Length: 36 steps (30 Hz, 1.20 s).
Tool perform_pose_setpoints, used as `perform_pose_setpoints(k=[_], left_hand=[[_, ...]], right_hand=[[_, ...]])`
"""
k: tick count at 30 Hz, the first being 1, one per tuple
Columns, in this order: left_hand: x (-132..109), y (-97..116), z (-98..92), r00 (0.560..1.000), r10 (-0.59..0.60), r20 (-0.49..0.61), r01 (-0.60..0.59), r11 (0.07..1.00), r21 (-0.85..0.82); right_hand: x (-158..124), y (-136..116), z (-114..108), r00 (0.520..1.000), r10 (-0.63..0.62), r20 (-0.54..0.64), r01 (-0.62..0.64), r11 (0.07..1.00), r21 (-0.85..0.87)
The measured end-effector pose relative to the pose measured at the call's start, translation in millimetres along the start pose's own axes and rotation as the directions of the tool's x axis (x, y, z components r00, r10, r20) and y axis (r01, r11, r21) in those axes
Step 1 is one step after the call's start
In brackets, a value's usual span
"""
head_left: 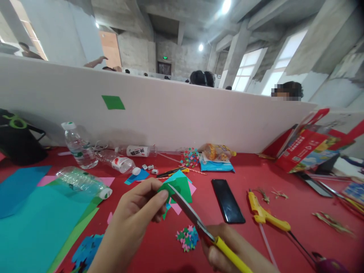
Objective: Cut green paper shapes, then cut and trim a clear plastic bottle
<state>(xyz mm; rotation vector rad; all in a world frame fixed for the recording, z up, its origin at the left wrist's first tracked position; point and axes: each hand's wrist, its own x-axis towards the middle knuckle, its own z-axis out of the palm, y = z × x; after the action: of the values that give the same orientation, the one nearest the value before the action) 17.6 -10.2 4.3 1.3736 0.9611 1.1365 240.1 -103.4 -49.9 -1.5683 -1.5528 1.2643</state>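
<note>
My left hand (142, 212) pinches a small piece of green paper (163, 187) between thumb and fingers. Yellow-handled scissors (196, 220) are in my right hand (227, 242), their blade tips lying at the green piece close to my left thumb. Behind the tips, a green square (183, 187) lies among blue and pink paper pieces on the table; where it ends and the held piece begins is hard to tell. Just left of my right hand sits a pile of tiny paper stars (187, 239) in green, pink and blue.
On the red table (204, 258) a black phone (227, 201) and a yellow glue gun (264, 216) lie to the right. Several plastic bottles (82, 184) and large paper sheets (36, 235) are at the left. A white partition (170, 110) stands behind. A red bag (307, 148) is at far right.
</note>
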Motion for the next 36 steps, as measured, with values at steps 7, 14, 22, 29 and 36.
perform_pose_setpoints(k=[7,14,22,29,36], left_hand=[[1,2,-5.6,0.997,0.074,-0.008,-0.070,0.974,0.217],[2,-1,-8.9,0.996,0.085,0.010,-0.085,0.972,0.219],[2,-13,-7.8,1.000,-0.006,-0.008,0.006,1.000,0.025],[1,-18,8.1,0.999,-0.046,-0.030,0.039,0.979,-0.202],[0,-17,15.1,0.999,-0.007,-0.049,-0.002,0.982,-0.187]], right_hand=[[9,-10,-11,0.978,-0.105,0.182,0.117,0.991,-0.058],[12,1,-10,0.970,-0.131,0.203,0.142,0.989,-0.044],[19,-26,-12,0.928,-0.255,0.272,0.239,0.967,0.090],[10,-9,-1,0.971,-0.093,0.219,0.052,0.981,0.185],[-2,-8,26,1.000,-0.001,0.030,-0.005,0.978,0.207]])
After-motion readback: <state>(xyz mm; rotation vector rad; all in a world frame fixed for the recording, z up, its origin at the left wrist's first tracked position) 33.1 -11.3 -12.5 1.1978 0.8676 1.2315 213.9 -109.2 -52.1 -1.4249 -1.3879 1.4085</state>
